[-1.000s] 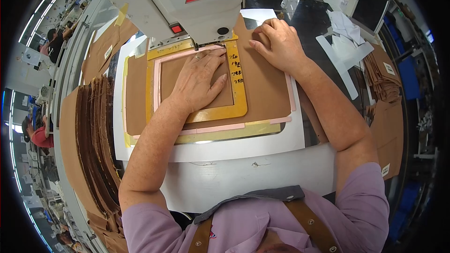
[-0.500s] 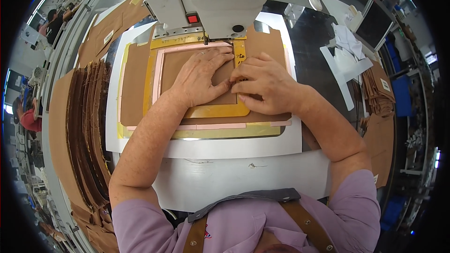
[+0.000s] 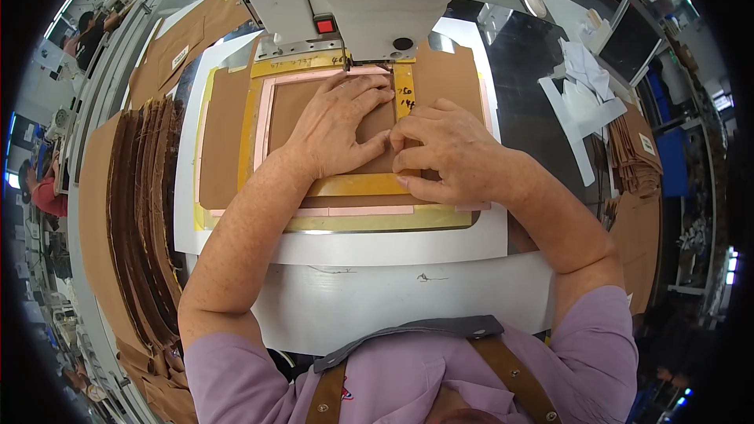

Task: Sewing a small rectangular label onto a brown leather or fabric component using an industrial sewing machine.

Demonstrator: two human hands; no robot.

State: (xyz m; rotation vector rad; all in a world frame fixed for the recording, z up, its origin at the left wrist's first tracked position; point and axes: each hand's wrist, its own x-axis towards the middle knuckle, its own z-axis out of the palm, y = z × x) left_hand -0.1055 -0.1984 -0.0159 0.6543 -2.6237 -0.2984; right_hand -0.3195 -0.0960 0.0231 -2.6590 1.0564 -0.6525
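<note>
My left hand (image 3: 342,122) lies flat, fingers stretched out, on a brown fabric panel (image 3: 294,122) framed by a yellow rectangular clamp frame (image 3: 248,141) with pink strips along its inner side. The sewing machine head (image 3: 357,12) stands just beyond my fingertips, its needle area at the frame's far edge. At the frame's right side, my right hand (image 3: 455,153) is bent, with curled fingertips at the inner edge and the thumb near the lower right corner. Whether anything is pinched there is hidden. Under the frame is a larger brown piece (image 3: 448,82) on a yellow-edged template (image 3: 377,222).
A thick stack of brown pieces (image 3: 137,212) stands on my left. More brown pieces (image 3: 635,149) lie on the right, beside white paper scraps (image 3: 585,71) and a dark monitor (image 3: 628,38). A white sheet (image 3: 393,250) lies beneath the template.
My right hand has slid slightly toward me along the frame's right side, its thumb now by the lower corner. The left hand stays nearly in place on the fabric.
</note>
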